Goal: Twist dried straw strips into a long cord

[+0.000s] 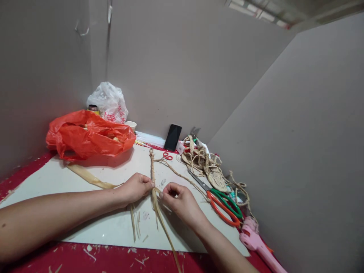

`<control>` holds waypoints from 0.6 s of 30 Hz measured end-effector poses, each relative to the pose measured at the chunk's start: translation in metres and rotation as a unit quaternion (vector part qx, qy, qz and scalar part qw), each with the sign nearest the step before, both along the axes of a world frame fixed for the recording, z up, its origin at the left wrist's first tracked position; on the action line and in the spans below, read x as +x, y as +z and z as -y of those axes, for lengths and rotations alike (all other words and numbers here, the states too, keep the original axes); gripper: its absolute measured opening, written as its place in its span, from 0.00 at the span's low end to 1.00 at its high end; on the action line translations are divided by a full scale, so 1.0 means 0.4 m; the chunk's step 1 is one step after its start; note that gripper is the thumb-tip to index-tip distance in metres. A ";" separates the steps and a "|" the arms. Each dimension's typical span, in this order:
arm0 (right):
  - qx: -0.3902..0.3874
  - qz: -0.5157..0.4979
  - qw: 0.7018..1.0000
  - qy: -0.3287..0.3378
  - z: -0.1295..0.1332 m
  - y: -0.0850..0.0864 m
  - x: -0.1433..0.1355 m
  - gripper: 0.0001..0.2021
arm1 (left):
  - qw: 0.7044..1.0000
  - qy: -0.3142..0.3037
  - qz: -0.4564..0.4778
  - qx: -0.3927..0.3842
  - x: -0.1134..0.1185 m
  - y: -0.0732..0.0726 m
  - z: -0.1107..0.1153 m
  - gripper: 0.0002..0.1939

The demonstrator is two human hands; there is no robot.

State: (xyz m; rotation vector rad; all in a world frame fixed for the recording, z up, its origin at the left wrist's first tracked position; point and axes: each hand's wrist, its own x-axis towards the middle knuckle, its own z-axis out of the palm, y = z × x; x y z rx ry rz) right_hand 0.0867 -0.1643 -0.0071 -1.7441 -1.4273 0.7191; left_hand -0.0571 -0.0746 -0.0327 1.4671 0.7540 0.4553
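Observation:
A braided straw cord (pixel 152 168) stands out against the white board (pixel 182 227), its loose strands (pixel 163 223) trailing down toward the front edge. My left hand (pixel 137 188) is closed, thumb and finger pinching the cord at the lower end of its braid. Just to the right, my right hand (pixel 178 199) pinches a pale straw strand (pixel 158 190) close to the same spot. A thin twisted cord (pixel 182 174) branches off from near the braid's top toward the right. A wide flat straw strip (pixel 88 176) lies left of my left hand.
Green-and-orange scissors (pixel 224 204) lie at right, below coiled straw rope and woven pieces (pixel 207 163). A phone (pixel 173 137) leans at the wall. An orange plastic bag (pixel 91 134) and a white bag (pixel 109 100) are back left. A pink tool (pixel 256 240) lies front right.

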 end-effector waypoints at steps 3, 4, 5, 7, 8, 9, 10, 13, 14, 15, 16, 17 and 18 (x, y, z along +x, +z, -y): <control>0.053 0.067 0.996 -0.007 -0.003 -0.014 0.002 0.07 | 1.000 -0.004 -0.008 0.004 0.000 0.003 0.000 0.18; 0.059 0.070 0.996 -0.002 -0.005 -0.019 0.003 0.07 | 1.000 -0.004 -0.009 0.006 0.000 0.004 0.000 0.19; 0.057 0.064 0.996 0.003 -0.006 -0.025 0.003 0.07 | 1.000 -0.004 -0.011 0.008 0.000 0.005 0.000 0.18; 0.037 0.046 0.998 0.006 -0.010 -0.036 0.003 0.07 | 1.000 -0.005 -0.013 0.011 0.001 0.006 -0.001 0.18; 0.025 0.036 0.999 0.004 -0.012 -0.041 0.004 0.07 | 1.000 -0.007 -0.014 0.013 0.001 0.005 -0.001 0.18; 0.015 0.029 0.999 0.001 -0.013 -0.045 0.004 0.07 | 1.000 -0.009 -0.016 0.016 0.001 0.005 -0.002 0.18; 0.009 0.025 1.000 -0.001 -0.014 -0.049 0.005 0.07 | 1.000 -0.011 -0.018 0.021 0.002 0.004 -0.003 0.18; 0.010 0.027 1.000 -0.006 -0.017 -0.054 0.008 0.08 | 0.999 -0.020 -0.020 0.037 0.002 0.003 -0.005 0.18; 0.011 0.029 0.999 -0.008 -0.018 -0.053 0.008 0.08 | 0.999 -0.024 -0.020 0.040 0.002 0.004 -0.005 0.18; 0.010 0.030 0.999 -0.010 -0.020 -0.053 0.008 0.07 | 0.998 -0.028 -0.020 0.043 0.002 0.005 -0.005 0.18; 0.007 0.031 0.999 -0.010 -0.021 -0.052 0.008 0.07 | 0.998 -0.032 -0.021 0.046 0.002 0.007 -0.005 0.18; 0.004 0.031 0.999 -0.010 -0.023 -0.050 0.007 0.07 | 0.998 -0.036 -0.023 0.048 0.002 0.008 -0.005 0.18; 0.002 0.030 1.000 -0.009 -0.024 -0.049 0.006 0.07 | 0.998 -0.038 -0.026 0.051 0.002 0.009 -0.005 0.17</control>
